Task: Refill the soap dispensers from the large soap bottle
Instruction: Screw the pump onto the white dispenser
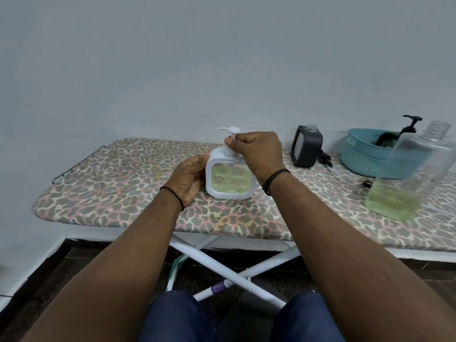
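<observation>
A white square soap dispenser (228, 180) with green soap inside stands upright on the leopard-print ironing board (111, 183). My left hand (188, 180) grips its left side. My right hand (256, 151) pinches the stem of its white pump (229, 130) at the top. A dark grey dispenser (306, 149) with its neck open stands further back on the right. The large clear soap bottle (407, 174), uncapped, stands at the right with green soap low in its bottom.
A teal plastic basket (362, 154) sits at the back right with a black pump head (410, 122) sticking up from it. A small black part (366, 184) lies by the big bottle. The board's white crossed legs (222, 265) stand over my knees.
</observation>
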